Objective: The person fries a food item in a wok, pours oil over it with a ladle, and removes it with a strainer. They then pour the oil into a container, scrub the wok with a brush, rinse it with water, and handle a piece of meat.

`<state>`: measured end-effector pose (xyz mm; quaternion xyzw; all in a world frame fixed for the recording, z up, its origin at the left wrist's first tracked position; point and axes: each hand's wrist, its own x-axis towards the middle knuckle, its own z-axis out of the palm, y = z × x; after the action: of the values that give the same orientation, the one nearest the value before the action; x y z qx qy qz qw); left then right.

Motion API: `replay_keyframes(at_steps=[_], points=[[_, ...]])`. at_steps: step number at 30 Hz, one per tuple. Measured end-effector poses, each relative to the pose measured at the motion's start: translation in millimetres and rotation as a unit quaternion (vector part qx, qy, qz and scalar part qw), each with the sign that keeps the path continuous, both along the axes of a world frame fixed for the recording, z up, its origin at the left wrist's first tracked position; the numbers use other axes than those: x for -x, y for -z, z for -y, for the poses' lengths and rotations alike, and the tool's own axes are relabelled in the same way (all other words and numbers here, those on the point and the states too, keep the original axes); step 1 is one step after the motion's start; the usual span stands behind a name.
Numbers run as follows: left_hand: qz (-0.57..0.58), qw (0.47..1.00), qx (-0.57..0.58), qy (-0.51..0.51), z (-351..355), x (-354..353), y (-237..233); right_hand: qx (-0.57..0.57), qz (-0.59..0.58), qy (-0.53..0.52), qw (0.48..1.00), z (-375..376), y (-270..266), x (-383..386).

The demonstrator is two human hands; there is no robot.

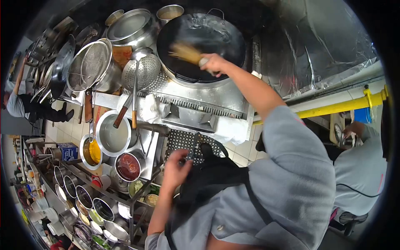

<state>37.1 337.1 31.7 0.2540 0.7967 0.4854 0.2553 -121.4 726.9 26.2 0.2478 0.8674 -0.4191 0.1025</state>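
A bamboo wok brush [186, 53] is held by its bound end in my right hand [214, 65], whose fingers wrap round it. Its bristles are spread and blurred over the large black wok [200, 39], which has wet streaks near its far side and a looped handle. My left hand [177, 167] hovers low over the dark perforated mat, fingers bent and apart, holding nothing. A perforated skimmer [141, 71] and a ladle [141, 53] lie left of the wok.
Wire strainers [95, 64] and a lidded pot [129, 26] stand at the left. Below are bowls of cloudy liquid [113, 132], yellow liquid [92, 151] and red sauce [128, 166]. A yellow pipe [325, 109] runs right. One person [361, 166] is at the right, another [18, 104] far left.
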Motion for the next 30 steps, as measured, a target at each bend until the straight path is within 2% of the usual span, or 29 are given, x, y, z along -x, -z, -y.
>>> replay_keyframes(at_steps=[2, 3, 4, 5, 6, 7, 8, 10, 11, 12, 13, 15, 16, 18, 19, 20, 21, 22, 24, 25, 26, 27, 28, 29, 30], points=[[0.029, 0.996, -0.015, 0.078, -35, -7, 3, 0.012, 0.031, -0.005, 0.999, -14, -32, -8], [0.004, 0.991, -0.031, 0.128, -55, -6, 10, 0.025, 0.061, -0.013, 0.998, -25, -53, -15], [-0.01, 0.982, -0.043, 0.185, -72, -11, 18, 0.047, 0.101, -0.013, 0.994, -35, -52, -35], [-0.023, 0.972, -0.047, 0.228, -92, -14, 25, -0.137, 0.118, 0.051, 0.982, -61, -42, -37], [-0.043, 0.961, -0.057, 0.268, -116, -15, 32, -0.323, 0.128, 0.106, 0.932, -93, -37, -31], [-0.08, 0.949, -0.05, 0.302, -136, -21, 48, -0.219, -0.015, 0.174, 0.96, -119, -35, -40], [-0.117, 0.937, -0.042, 0.326, -156, -27, 68, -0.105, -0.159, 0.225, 0.956, -135, -34, -43], [-0.227, 0.913, -0.003, 0.34, -189, -45, 105, 0.089, -0.281, 0.289, 0.911, -94, -67, -78], [-0.23, 0.902, 0.018, 0.366, -202, -53, 121, 0.097, -0.272, 0.301, 0.909, -80, -64, -99], [-0.228, 0.904, 0.015, 0.362, -208, -59, 127, 0.135, -0.314, 0.306, 0.889, -46, -67, -126], [-0.284, 0.882, 0.017, 0.376, -212, -64, 129, 0.157, -0.345, 0.326, 0.866, -21, -56, -152], [-0.37, 0.852, 0.02, 0.371, -220, -70, 136, 0.144, -0.331, 0.317, 0.877, 19, -25, -213], [-0.372, 0.854, 0.023, 0.363, -223, -71, 142, 0.065, -0.296, 0.303, 0.904, 43, -24, -234], [-0.301, 0.838, -0.047, 0.452, -224, -71, 151, 0.045, -0.234, 0.296, 0.925, 59, 29, -277], [-0.257, 0.843, -0.091, 0.464, -220, -71, 144, 0.056, -0.218, 0.275, 0.935, 59, 58, -288], [-0.263, 0.834, -0.124, 0.469, -212, -64, 124, 0.066, -0.202, 0.254, 0.944, 60, 75, -293], [-0.246, 0.854, -0.142, 0.436, -203, -61, 118, -0.049, -0.159, 0.219, 0.962, 71, 66, -289], [-0.226, 0.873, -0.159, 0.402, -193, -58, 114, -0.044, -0.164, 0.216, 0.962, 70, 74, -282], [-0.144, 0.907, -0.009, 0.395, -160, -42, 101, -0.093, 0.007, 0.234, 0.968, 72, 86, -268], [-0.189, 0.923, 0.012, 0.336, -139, -35, 99, -0.087, 0.002, 0.183, 0.979, 75, 78, -270], [-0.18, 0.942, 0.02, 0.283, -116, -27, 88, -0.078, -0.006, 0.17, 0.982, 85, 58, -266], [-0.136, 0.958, 0.079, 0.24, -92, -23, 84, -0.126, -0.096, 0.058, 0.986, 96, 41, -267], [-0.093, 0.966, 0.136, 0.198, -68, -19, 78, -0.167, -0.183, -0.05, 0.968, 107, 33, -269], [-0.089, 0.958, 0.223, 0.156, -44, -18, 81, -0.048, -0.189, -0.085, 0.977, 120, 35, -267], [-0.101, 0.963, 0.228, 0.1, -9, -23, 109, 0.17, -0.086, -0.142, 0.971, 128, 41, -258]])
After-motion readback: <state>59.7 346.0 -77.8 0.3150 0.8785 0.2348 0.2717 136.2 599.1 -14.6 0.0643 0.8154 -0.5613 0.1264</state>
